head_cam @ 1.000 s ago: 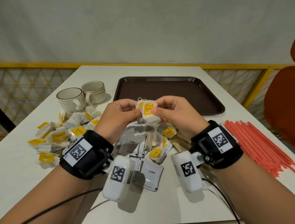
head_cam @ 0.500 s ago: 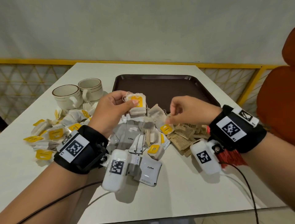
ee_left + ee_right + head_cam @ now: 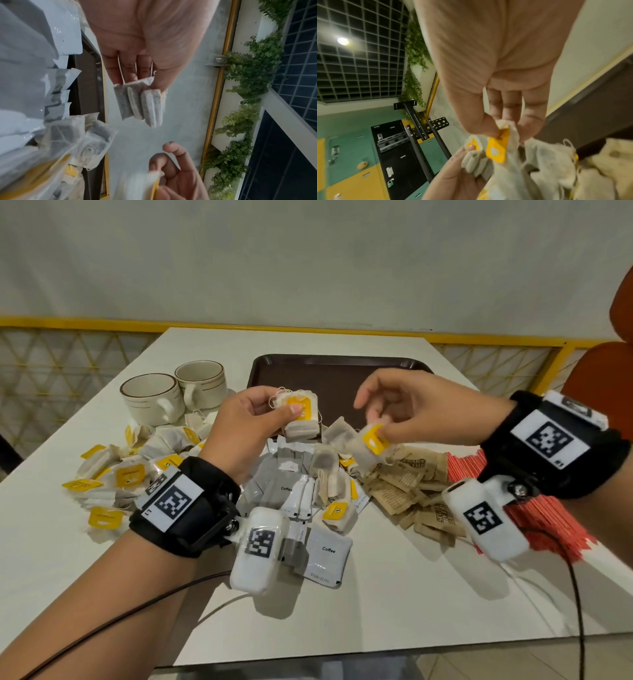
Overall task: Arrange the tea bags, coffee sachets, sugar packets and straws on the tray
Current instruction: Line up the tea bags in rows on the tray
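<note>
Left hand [image 3: 246, 422]: pinches gathered tea-bag stack [image 3: 301, 416], collecting a batch.
Right hand [image 3: 421, 409]: pinches another tea bag [image 3: 371, 445] by its tag.
Tray [image 3: 342, 364]: far, bare.

Two cream cups [image 3: 174, 397] with brown rims sit far left on white table [image 3: 376, 594]; orange chair [image 3: 603, 378] far right; yellow railing [image 3: 102, 323] behind.

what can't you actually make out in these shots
- Near part of the tray: head view, hidden behind both hands.
- Tea bag pinched by the right hand: blurred in every view; tag print unreadable.
- How many tea bags the left hand holds: the folds overlap.
- Straws: head view, mostly behind the right wrist.
</note>
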`<state>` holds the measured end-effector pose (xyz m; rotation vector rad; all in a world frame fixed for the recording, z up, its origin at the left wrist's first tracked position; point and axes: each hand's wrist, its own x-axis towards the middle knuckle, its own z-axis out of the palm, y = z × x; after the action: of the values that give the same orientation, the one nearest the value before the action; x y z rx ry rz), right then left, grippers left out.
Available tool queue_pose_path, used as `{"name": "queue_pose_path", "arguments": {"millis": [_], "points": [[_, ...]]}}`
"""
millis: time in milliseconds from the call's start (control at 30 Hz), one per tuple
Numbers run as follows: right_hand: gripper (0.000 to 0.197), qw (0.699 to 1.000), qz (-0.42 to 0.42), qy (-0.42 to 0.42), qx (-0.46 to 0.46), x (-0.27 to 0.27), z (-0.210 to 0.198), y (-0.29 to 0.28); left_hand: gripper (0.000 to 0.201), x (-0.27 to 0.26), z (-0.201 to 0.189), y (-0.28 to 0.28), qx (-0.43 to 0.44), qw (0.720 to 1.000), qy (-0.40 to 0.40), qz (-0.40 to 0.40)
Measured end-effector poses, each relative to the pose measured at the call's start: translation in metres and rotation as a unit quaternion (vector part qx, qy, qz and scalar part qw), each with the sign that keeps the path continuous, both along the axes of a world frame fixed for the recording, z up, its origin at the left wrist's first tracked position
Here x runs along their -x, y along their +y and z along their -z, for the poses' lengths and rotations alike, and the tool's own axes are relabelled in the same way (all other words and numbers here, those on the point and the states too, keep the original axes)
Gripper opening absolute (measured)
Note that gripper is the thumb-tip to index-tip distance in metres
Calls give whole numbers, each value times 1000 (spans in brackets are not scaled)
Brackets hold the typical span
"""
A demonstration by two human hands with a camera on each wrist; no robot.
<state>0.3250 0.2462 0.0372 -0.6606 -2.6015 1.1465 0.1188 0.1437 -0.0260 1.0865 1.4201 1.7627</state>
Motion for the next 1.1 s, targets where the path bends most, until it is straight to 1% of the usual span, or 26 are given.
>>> {"name": "queue_pose_path", "arguments": {"millis": [67, 133, 200, 300, 433, 600, 733, 800, 867, 900, 967, 1033, 1100], "points": [[38, 995, -62, -51, 56, 1, 1, -8, 12, -1, 0, 0, 0, 1000, 1, 3], [33, 984, -115, -120, 57, 6, 8, -16, 12, -2, 0, 0, 1, 1000, 3, 7], [26, 978, -132, -162, 26, 14, 17, -21, 12, -1, 1, 0, 1, 1000, 7, 9], [25, 970, -143, -193, -49, 27, 28, -25, 13, -1, 2, 1, 4, 1000, 7, 8], [35, 944, -181, -241, -133, 40, 33, -30, 12, -1, 4, 1, 9, 1000, 21, 15], [48, 918, -208, -279, -191, 51, 38, -32, 12, -3, 5, 1, 4, 999, 20, 26], [52, 907, -223, -293, -203, 56, 41, -33, 10, -2, 5, 1, 10, 999, 33, 30], [41, 905, -226, -293, -211, 57, 42, -32, 10, -2, 6, 2, 14, 999, 37, 30], [22, 906, -226, -277, -227, 55, 43, -31, 12, -2, 6, 2, 13, 999, 33, 29], [16, 910, -222, -266, -229, 53, 42, -30, 13, -1, 6, 2, 13, 999, 33, 27], [9, 922, -205, -245, -221, 45, 40, -28, 13, 0, 5, 2, 13, 999, 36, 24], [7, 934, -186, -225, -205, 34, 34, -25, 12, -1, 5, 2, 8, 999, 32, 24], [7, 954, -162, -180, -179, 23, 24, -23, 11, -1, 5, 2, 5, 999, 28, 25]]}}
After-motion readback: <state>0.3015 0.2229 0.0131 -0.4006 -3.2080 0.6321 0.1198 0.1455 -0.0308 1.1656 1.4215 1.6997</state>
